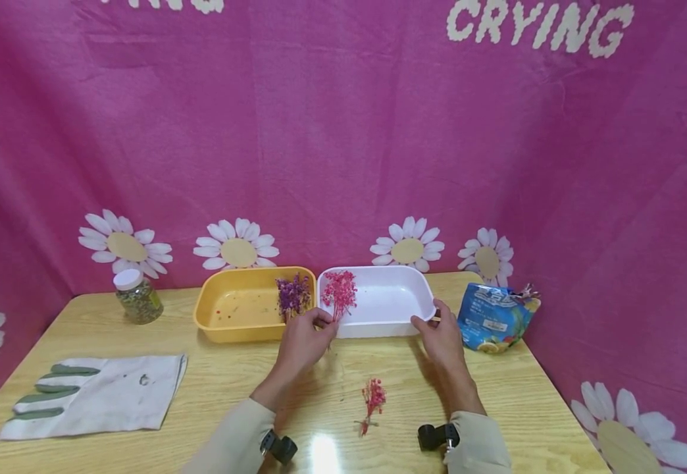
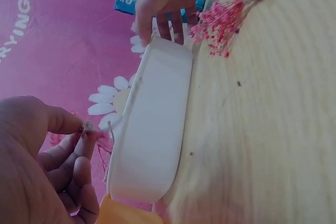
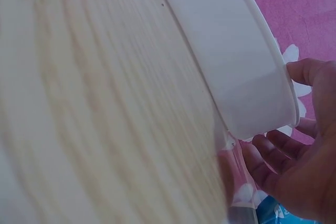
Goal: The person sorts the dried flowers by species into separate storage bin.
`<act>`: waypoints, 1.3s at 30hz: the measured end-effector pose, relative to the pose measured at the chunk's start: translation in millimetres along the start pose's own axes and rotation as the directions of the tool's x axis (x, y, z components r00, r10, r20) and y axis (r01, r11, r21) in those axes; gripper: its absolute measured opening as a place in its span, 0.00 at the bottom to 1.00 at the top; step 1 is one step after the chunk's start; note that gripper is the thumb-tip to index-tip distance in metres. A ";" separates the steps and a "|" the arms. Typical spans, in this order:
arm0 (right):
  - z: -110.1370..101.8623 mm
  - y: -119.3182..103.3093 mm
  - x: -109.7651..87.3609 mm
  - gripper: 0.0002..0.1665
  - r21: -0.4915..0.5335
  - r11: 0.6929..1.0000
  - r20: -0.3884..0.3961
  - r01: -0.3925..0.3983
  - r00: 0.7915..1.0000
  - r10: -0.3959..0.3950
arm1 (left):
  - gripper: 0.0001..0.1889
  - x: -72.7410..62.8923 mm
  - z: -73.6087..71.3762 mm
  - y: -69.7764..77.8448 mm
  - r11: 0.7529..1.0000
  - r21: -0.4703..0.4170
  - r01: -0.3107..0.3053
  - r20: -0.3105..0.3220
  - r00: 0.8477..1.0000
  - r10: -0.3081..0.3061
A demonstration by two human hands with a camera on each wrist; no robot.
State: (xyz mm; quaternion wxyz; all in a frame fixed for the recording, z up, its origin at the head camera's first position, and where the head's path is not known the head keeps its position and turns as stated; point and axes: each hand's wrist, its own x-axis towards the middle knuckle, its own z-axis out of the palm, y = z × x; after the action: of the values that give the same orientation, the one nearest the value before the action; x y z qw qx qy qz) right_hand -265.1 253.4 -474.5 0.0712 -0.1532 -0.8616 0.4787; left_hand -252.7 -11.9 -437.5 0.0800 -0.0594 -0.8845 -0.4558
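My left hand (image 1: 305,341) pinches the tied stems of a bunch of pink dried flowers (image 1: 340,289) between thumb and fingertips. Its blooms overlap the left end of a white plastic tray (image 1: 373,329). At that tray's front right corner, my right hand (image 1: 441,334) grips, thumb at the rim and fingers curled around the end, as the right wrist view shows too. A second, smaller pink bunch (image 1: 374,399) lies on the table between my forearms. Purple dried flowers (image 1: 293,295) lie in the right end of a yellow tray (image 1: 237,334), close beside the white one.
A lidded jar (image 1: 139,299) stands at the back left of the wooden table (image 1: 219,395). Near the left edge lies a white work glove with green fingers (image 1: 101,395). Right of the white tray is a blue pouch (image 1: 493,317). A pink cloth (image 1: 331,145) hangs behind.
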 end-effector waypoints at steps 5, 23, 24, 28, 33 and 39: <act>-0.2 0.5 -0.2 0.43 0.005 1.000 0.015 -0.009 1.000 0.009 | 0.05 9.7 -0.1 3.6 0.999 0.027 -0.036 -0.027 0.999 0.037; 0.8 3.8 3.0 0.43 0.017 1.000 0.021 -0.019 1.000 0.019 | 0.06 53.9 16.0 17.9 0.991 0.129 0.029 -0.053 0.998 -0.022; 0.8 3.6 3.2 0.43 0.019 1.000 0.022 -0.016 1.000 0.016 | 0.06 56.2 16.9 19.9 0.991 0.125 0.046 -0.053 0.998 -0.040; 1.7 2.4 2.1 0.43 0.027 0.999 0.025 -0.018 1.000 0.017 | 0.07 62.4 19.8 24.4 0.986 0.127 0.106 -0.051 0.994 -0.100; 2.3 2.6 -0.1 0.43 0.024 0.999 0.023 -0.028 0.999 0.028 | 0.07 64.4 24.4 22.2 0.976 0.169 0.135 -0.021 0.991 -0.134; 0.7 3.8 -0.2 0.43 0.024 0.999 0.020 -0.026 0.999 0.026 | 0.06 64.8 29.1 19.8 0.970 0.212 0.118 -0.006 0.993 -0.119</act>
State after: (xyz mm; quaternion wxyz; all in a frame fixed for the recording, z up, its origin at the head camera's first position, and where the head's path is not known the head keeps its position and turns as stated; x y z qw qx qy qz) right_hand -264.3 254.6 -478.1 0.0585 -0.1588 -0.8543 0.4914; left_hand -315.2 25.4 -425.7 0.0557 0.0008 -0.9303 -0.3625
